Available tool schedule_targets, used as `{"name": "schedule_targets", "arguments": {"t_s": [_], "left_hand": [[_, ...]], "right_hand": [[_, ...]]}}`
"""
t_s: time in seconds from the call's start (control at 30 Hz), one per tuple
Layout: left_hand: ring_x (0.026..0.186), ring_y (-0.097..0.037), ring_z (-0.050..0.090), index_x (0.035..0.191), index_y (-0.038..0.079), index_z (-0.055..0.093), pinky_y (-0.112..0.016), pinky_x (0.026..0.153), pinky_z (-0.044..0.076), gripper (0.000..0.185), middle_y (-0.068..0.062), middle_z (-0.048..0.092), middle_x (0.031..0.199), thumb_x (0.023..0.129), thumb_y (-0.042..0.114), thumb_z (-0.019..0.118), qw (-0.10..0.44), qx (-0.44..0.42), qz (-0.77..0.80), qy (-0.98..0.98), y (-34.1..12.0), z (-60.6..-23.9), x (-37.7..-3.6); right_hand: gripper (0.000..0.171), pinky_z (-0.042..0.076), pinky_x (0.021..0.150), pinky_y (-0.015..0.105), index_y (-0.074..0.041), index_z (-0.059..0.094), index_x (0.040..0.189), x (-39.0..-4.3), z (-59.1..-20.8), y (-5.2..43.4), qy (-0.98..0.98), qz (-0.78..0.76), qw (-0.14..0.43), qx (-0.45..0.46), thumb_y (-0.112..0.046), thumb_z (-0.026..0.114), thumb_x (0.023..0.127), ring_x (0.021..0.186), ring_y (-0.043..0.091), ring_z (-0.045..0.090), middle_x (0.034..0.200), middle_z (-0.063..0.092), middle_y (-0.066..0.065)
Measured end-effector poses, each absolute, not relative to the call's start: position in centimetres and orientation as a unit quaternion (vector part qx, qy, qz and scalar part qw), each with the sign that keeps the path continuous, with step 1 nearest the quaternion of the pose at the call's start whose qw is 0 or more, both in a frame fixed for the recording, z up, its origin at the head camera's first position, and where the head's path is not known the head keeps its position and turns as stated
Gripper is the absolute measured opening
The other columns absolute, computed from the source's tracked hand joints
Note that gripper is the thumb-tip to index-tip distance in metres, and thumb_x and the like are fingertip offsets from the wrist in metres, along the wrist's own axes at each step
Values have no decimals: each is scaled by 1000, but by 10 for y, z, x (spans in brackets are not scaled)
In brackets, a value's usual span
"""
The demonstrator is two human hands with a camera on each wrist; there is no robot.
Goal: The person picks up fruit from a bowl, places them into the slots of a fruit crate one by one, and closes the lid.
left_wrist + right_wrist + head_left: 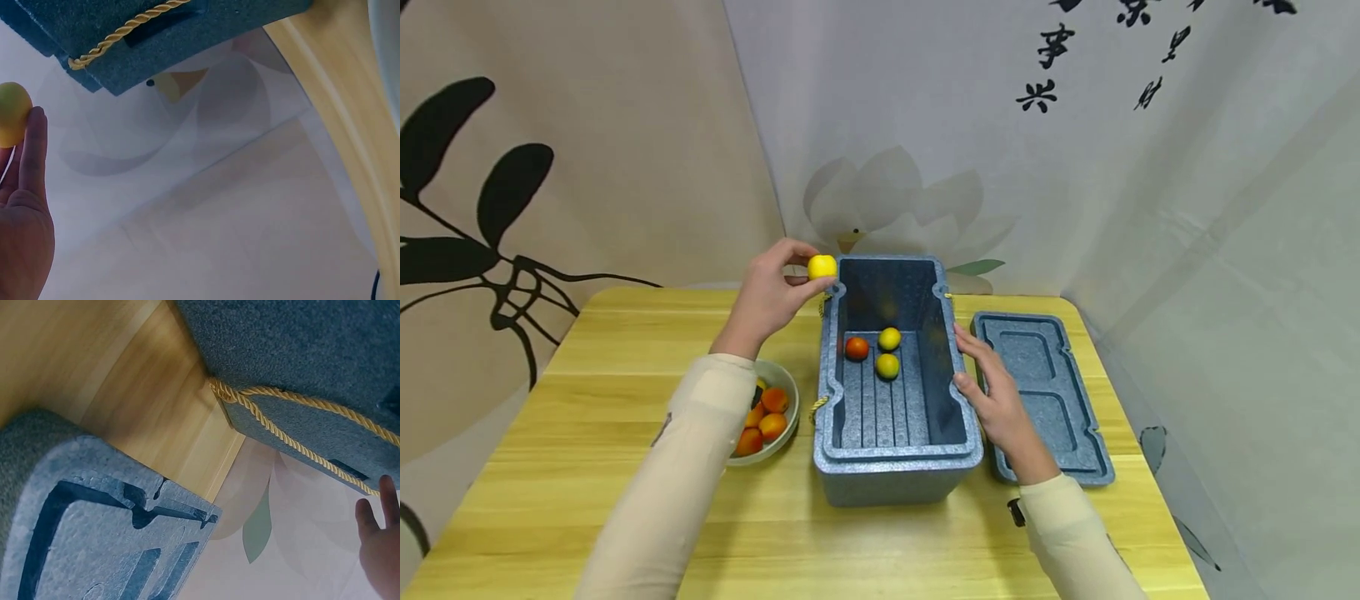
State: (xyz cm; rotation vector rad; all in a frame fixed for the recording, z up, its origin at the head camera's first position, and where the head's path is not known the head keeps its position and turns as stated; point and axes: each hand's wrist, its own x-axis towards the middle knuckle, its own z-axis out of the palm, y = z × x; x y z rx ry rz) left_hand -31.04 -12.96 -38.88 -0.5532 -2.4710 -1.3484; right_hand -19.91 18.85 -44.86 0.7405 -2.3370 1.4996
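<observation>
While the left hand (pixel 772 293) pinches a yellow fruit (pixel 822 267) between thumb and fingertips above the far left corner of the blue foam box (pixel 895 462), the right hand (pixel 996 396) lies with straight, relaxed fingers against the box's right rim and holds nothing. The box stands open at the middle of the counter (pixel 550 500), and on its ribbed floor lie two yellow fruits (pixel 888 352) and one red fruit (pixel 857 347) close together. Its lid (pixel 1045 392) lies flat, inner side up, just beside the box toward the counter's right edge. Left of the box, a pale bowl (pixel 784 379) holds several orange fruits (pixel 765 419), partly hidden by the left sleeve (pixel 677 475). A yellow rope handle (pixel 294 428) runs along the box's outer wall.
</observation>
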Motion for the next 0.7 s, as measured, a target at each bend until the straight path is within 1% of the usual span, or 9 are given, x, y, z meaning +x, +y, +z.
{"name": "schedule_targets", "arguments": {"t_s": [0.17, 0.43, 0.7], "left_hand": [[102, -23, 60, 115, 1, 58, -33, 83, 57, 41, -10, 59, 113, 84, 19, 79, 120, -194, -456, -860, -124, -387, -314], [108, -24, 57, 117, 1, 56, -34, 87, 56, 37, -11, 56, 117, 87, 10, 76, 87, -202, -469, -855, -115, -386, -320], [109, -25, 57, 119, 1, 56, -34, 89, 54, 39, -12, 57, 119, 89, 16, 75, 67, -208, -453, -864, -99, -381, -326]], "right_hand": [[46, 21, 112, 60, 8, 45, 140, -199, -450, 188, -805, 520, 134, 254, -18, 53, 103, 140, 36, 30, 151, 36, 22], [44, 21, 112, 59, 8, 45, 140, -198, -450, 188, -808, 516, 132, 252, -11, 54, 102, 140, 36, 30, 151, 36, 23], [45, 22, 112, 60, 8, 45, 141, -198, -449, 188, -808, 516, 132, 252, -14, 53, 103, 140, 36, 29, 151, 36, 23]]}}
